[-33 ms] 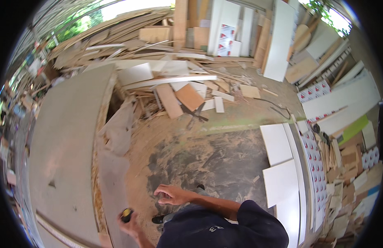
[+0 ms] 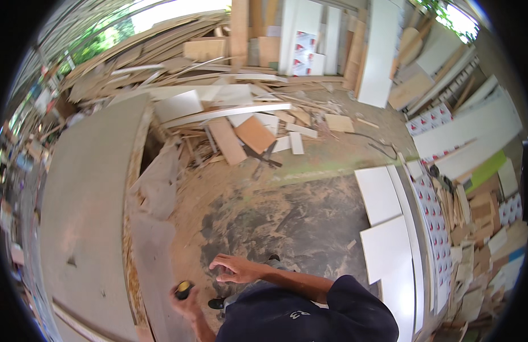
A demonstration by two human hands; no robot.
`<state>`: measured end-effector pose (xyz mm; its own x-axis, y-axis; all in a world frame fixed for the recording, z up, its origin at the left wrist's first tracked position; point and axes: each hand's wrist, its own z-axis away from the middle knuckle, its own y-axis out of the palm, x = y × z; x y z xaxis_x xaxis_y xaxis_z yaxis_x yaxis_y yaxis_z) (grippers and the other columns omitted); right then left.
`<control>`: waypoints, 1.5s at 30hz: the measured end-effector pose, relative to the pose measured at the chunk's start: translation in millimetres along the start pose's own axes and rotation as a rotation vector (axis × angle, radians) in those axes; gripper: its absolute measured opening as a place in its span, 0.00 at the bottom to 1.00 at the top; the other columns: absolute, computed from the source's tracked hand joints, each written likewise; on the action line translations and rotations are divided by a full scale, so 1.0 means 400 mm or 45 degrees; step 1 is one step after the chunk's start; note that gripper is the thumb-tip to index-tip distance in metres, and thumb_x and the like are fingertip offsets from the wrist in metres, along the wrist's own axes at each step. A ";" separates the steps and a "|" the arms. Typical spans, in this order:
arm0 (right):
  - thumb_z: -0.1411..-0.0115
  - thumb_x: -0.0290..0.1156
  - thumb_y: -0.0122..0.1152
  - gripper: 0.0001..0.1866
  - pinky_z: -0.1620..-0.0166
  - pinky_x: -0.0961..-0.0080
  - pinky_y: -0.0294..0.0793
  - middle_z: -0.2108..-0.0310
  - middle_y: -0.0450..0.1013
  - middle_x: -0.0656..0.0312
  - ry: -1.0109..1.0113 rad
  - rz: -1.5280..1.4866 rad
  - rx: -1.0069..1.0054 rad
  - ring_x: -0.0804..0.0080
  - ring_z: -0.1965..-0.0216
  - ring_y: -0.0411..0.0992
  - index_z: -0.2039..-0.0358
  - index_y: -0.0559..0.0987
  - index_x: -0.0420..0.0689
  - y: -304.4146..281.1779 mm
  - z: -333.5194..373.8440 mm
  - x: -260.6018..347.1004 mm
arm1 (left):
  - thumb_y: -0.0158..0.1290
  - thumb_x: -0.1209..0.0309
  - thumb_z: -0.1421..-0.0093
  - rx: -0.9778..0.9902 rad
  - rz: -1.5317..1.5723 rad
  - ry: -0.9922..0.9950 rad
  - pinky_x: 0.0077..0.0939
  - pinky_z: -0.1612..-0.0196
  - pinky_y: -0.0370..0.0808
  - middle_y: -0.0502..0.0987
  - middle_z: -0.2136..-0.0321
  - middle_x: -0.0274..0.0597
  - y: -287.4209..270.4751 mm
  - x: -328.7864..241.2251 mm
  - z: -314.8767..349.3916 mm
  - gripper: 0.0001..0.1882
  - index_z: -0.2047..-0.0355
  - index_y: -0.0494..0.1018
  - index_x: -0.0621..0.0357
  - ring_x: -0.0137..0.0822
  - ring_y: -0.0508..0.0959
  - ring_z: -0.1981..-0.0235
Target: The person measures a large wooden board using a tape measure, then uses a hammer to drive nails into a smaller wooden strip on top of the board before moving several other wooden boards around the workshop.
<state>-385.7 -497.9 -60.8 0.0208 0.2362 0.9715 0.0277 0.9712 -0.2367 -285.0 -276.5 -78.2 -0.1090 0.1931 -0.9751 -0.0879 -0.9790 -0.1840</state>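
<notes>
My left hand (image 2: 187, 305) is closed round a small black and yellow tape measure (image 2: 184, 289), low in the view beside the worktable's edge. No drawn-out blade can be made out. My right hand (image 2: 234, 268) hangs in front of my body over the dusty floor. Its fingers are loosely bent and apart, with nothing seen in them. The large pale worktable (image 2: 90, 211), with a rough chipboard edge, lies to the left of my left hand.
White panels (image 2: 384, 242) are stacked on the right. Board offcuts (image 2: 255, 134) lie heaped on the floor ahead, before a pile of long planks (image 2: 138, 48). Tall white boards (image 2: 378, 57) lean at the back. A crumpled plastic sheet (image 2: 161, 171) hangs by the table.
My left hand has moved a little right and away from me with the tape measure. The whole view has shifted slightly. My right hand stays nearly in place.
</notes>
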 end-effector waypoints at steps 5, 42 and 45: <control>0.40 0.40 0.58 0.23 0.62 0.72 0.72 0.53 0.64 0.56 -0.194 0.215 -0.448 0.66 0.63 0.72 0.48 0.69 0.43 -0.241 0.131 -0.023 | 0.67 0.76 0.64 0.790 -0.138 0.239 0.28 0.60 0.73 0.70 0.63 0.41 0.447 -0.042 0.100 0.28 0.60 0.70 0.63 0.35 0.74 0.64; 0.41 0.27 0.57 0.03 0.71 0.82 0.71 0.76 0.70 0.67 -0.297 -1.281 -3.151 0.79 0.75 0.69 0.67 0.75 0.43 -2.162 1.324 -0.808 | 0.56 0.67 0.47 2.307 -1.066 1.664 0.39 0.60 0.71 0.74 0.71 0.47 3.313 -0.760 0.309 0.12 0.62 0.76 0.54 0.49 0.75 0.63; 0.42 0.27 0.58 0.05 0.70 0.83 0.71 0.73 0.72 0.69 -0.363 -1.289 -3.228 0.80 0.74 0.69 0.64 0.76 0.44 -2.330 1.505 -0.906 | 0.57 0.67 0.48 2.136 -0.956 1.752 0.37 0.61 0.72 0.74 0.70 0.47 3.521 -0.851 0.221 0.12 0.64 0.77 0.57 0.49 0.75 0.65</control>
<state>-1020.8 -1469.5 -184.1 -0.6786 0.2324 0.6968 0.2651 -0.8072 0.5274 -459.3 -1715.3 5.3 0.7708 -0.4853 -0.4128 -0.3191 0.2668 -0.9094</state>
